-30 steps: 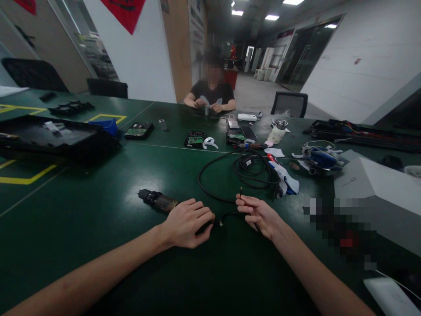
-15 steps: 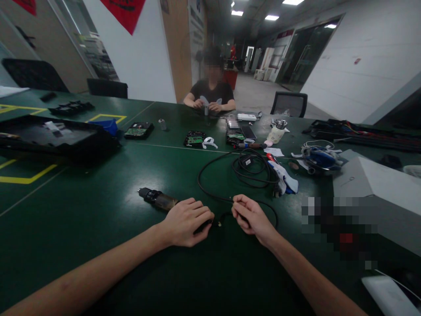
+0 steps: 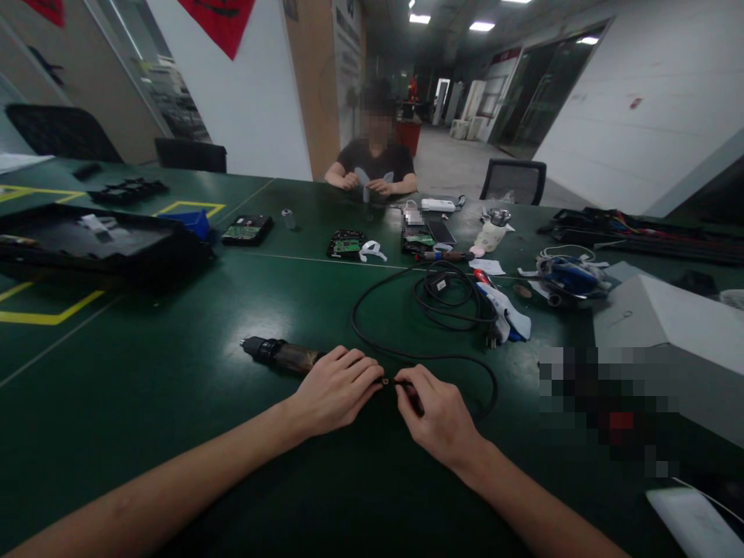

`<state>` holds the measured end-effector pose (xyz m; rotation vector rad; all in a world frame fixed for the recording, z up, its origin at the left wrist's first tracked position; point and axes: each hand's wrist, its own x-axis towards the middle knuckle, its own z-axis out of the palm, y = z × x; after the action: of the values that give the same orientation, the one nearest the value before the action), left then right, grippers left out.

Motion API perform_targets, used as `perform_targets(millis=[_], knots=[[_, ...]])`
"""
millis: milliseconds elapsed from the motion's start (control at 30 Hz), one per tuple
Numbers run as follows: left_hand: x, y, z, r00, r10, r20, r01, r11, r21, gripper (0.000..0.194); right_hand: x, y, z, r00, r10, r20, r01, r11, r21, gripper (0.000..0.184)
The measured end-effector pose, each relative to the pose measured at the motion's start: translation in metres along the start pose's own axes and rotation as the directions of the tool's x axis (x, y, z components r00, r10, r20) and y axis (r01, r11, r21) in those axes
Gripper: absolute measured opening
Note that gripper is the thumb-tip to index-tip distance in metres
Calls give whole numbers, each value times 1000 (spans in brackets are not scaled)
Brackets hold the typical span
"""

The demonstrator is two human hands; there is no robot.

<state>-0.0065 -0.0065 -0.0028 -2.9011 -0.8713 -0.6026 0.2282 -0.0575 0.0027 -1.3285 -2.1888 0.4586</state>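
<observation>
At the far left of the frame, a shallow black tray (image 3: pixel 87 271) sits on a green table (image 3: pixel 174 395), well apart from the hands and seemingly parked there to keep the middle open. Left of centre, a cylindrical power tool (image 3: pixel 294 357) lies on its side, tip pointing left and tail toward the centre. The left hand (image 3: pixel 339 387) covers its rear part, fingers curled around it, a hold that appears meant to stop the round body rolling and to keep its tail facing the other hand. At upper centre, a co-worker (image 3: pixel 380 164) sits across the table. A small metallic connector (image 3: pixel 386 381) shows in the narrow gap at centre. Just right of it, the right hand (image 3: pixel 439 411) pinches the dark end of a black cord (image 3: pixel 496 387) between thumb and fingertips, probably close to the tip for finer control; whether that end touches the connector is too small to tell. The cord bends around beyond the right hand and runs up to a loose coil (image 3: pixel 447 294) right of centre, leaving slack. Farther right stands a white box (image 3: pixel 645 325), well apart from both hands.
</observation>
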Motion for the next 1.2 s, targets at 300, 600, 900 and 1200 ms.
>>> perform_targets(millis=[300,600,900,1200], knots=[[3,1,3,999,-34,-21,34,999,8,21,1,-4,7,999,18,-38,-23,991,-131,16],[1,1,3,999,-18,-41,18,1000,-17,22,2,1,8,1000,16,-23,-16,1000,19,16],[2,2,2,999,-23,-34,23,1000,0,22,2,3,9,1000,8,-24,-6,998,64,14],[1,1,0,999,-21,-36,20,999,-46,25,3,1,8,999,33,-21,-30,992,126,14]])
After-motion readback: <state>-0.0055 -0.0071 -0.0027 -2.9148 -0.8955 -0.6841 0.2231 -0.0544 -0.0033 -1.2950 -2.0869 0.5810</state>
